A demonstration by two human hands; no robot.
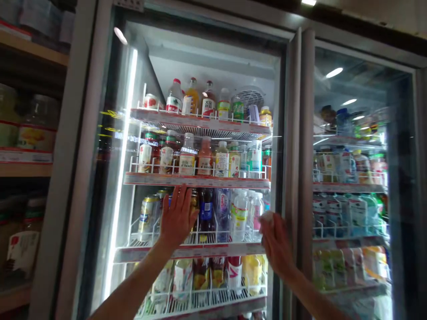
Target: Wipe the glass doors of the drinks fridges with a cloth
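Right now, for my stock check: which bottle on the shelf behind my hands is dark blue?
The dark blue bottle just right of your left hand; the others beside it, like the clear one with the yellow label, are pale.

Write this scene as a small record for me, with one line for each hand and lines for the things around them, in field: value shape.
place: glass-door drinks cooler
left hand: open, fingers spread, beside a gold-and-silver drink can in the third row down
right hand: fingers bent around a blurred white item, kind unclear
near right hand: plastic water bottle
to the left: wooden shelf with jars
to the right: second glass door
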